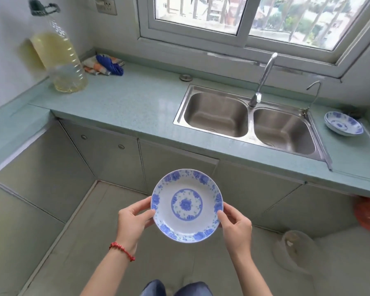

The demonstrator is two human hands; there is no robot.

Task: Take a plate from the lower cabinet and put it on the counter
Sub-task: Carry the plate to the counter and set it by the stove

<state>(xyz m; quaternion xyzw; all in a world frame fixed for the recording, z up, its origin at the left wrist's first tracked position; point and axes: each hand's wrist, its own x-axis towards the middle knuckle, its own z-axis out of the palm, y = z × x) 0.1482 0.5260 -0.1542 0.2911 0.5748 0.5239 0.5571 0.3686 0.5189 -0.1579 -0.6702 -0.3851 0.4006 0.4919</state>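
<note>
A blue-and-white floral plate (187, 205) is held in mid-air in front of the closed lower cabinet doors (107, 154), below the bench (137, 103) edge and over the floor, its face tipped up toward the camera. The left hand (132, 221) takes the rim at the plate's 9 o'clock, thumb on the upper face and fingers curled beneath; its grip is closed on the plate. The right hand (236, 225) takes the rim at about 3 to 4 o'clock in the same way, thumb on top, grip closed on the plate. A red bead bracelet (122, 251) circles the left wrist.

The pale green bench runs across the view above the plate. At 12 to 1 o'clock from the plate sits a steel double sink (250, 122) with a tall tap (263, 80) behind the divider and a smaller tap (313, 95) at its right rim. At 2 o'clock, on the bench just right of the sink, lies a second blue-and-white dish (343, 123). At 10 to 11 o'clock a large clear bottle of yellowish liquid (61, 60) stands near the wall, with crumpled cloths (104, 64) beside it toward the back edge. A small round metal cap (185, 77) sits on the bench behind the sink's left corner. A window (244, 16) fills the wall above the sink.
</note>
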